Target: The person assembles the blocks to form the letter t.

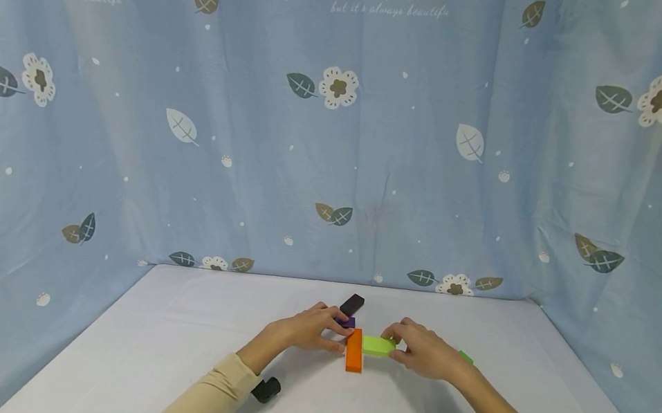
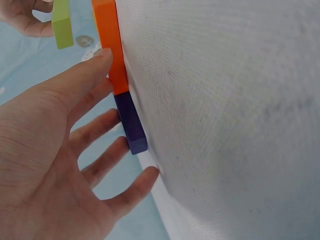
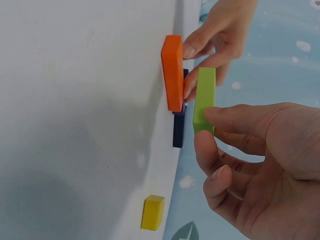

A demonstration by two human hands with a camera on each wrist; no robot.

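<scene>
The right hand pinches one end of a lime green block between thumb and fingers. In the right wrist view this block is raised off the white table, its free end toward the orange block. My left hand is at the left side of the orange block, thumb and index fingertips touching it, the other fingers spread by the purple block. That purple block meets the orange one's far end. A dark block lies just beyond, angled.
A yellow block stands apart on the table in the right wrist view. Behind the right wrist, a bit of a green block shows. The white table is bounded by a blue patterned curtain at the back and sides.
</scene>
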